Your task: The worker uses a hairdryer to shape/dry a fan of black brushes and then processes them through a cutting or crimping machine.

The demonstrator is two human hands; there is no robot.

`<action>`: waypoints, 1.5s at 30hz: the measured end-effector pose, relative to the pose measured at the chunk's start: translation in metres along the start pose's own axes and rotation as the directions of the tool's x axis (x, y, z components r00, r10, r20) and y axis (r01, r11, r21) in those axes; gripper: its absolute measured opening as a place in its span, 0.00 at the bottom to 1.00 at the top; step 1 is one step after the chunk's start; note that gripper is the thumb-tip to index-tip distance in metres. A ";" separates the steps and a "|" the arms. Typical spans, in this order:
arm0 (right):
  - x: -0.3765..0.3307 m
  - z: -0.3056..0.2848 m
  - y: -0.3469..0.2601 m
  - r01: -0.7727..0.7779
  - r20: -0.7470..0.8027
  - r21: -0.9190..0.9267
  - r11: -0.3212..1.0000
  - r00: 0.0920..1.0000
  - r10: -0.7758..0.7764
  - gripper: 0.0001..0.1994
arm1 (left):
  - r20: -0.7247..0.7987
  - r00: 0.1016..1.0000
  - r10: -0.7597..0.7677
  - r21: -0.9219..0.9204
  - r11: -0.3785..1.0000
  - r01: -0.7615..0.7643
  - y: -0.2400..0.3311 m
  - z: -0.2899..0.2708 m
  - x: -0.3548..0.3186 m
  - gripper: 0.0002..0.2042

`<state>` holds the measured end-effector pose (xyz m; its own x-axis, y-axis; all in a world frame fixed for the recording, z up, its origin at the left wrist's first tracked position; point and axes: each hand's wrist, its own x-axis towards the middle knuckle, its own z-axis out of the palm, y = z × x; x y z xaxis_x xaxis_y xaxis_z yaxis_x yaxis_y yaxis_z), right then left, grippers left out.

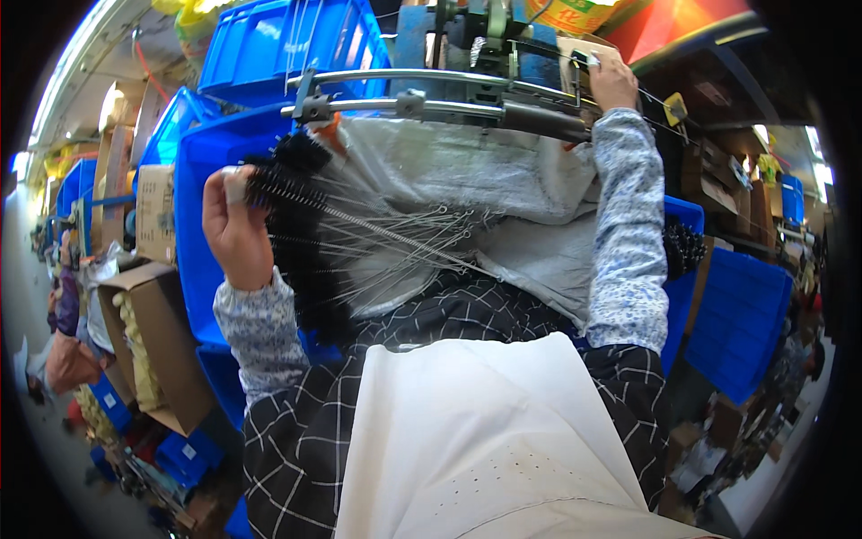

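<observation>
At the left, my left hand [235, 225] is closed on the bristle end of a twisted-wire brush [292, 190]. White wrapping covers one of its fingertips. The brush's wire stem slants down to the right over a pile of black wire brushes [301, 269], whose looped wire ends point toward the middle of my lap. My right hand [613, 79] reaches to the far right of a metal machine [476, 63], fingers bent beside a thin metal part. What those fingers grip, if anything, is hidden. Two steel rods [404, 77] of the machine run crosswise between my hands.
A grey-white sheet [467, 171] lies below the rods, over my lap. A blue bin [202, 269] stands by my left arm, with another blue crate [287, 49] behind. An open cardboard box [166, 341] is at the left. Blue crates [741, 314] stand at the right.
</observation>
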<state>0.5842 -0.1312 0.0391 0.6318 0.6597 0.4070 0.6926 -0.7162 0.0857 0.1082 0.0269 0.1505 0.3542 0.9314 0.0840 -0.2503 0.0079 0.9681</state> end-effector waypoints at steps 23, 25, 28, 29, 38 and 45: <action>-0.097 -0.144 -0.132 -0.006 0.288 0.758 0.652 0.900 -0.327 0.12 | 0.330 0.941 -0.079 0.606 0.782 -0.147 -0.041 0.004 0.010 0.13; -0.061 -0.116 -0.108 -0.012 0.096 0.418 0.908 0.995 -0.031 0.11 | 0.184 0.983 -0.004 0.831 0.534 -0.154 -0.042 -0.038 0.026 0.15; -0.043 -0.064 -0.076 -0.003 -0.002 0.271 0.963 1.000 0.004 0.10 | 0.385 0.923 -0.001 0.851 0.387 -0.355 -0.060 -0.069 0.038 0.09; -0.042 -0.062 -0.081 0.003 0.027 0.239 0.971 1.000 -0.009 0.11 | 0.385 0.923 -0.001 0.852 0.385 -0.355 -0.060 -0.071 0.035 0.09; -0.034 -0.048 -0.088 0.027 0.037 0.276 0.961 0.999 -0.039 0.11 | 0.104 0.964 -0.243 0.779 0.623 0.073 -0.069 -0.091 0.039 0.07; -0.034 -0.052 -0.085 0.016 0.078 0.292 0.956 0.996 -0.041 0.11 | -0.008 0.998 0.057 0.479 0.877 -0.047 -0.033 -0.074 0.044 0.06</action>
<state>0.4853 -0.1043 0.0653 0.6282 0.7043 0.3308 0.7743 -0.6075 -0.1770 0.0650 0.0947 0.1046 0.3323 0.9331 0.1377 0.1954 -0.2109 0.9578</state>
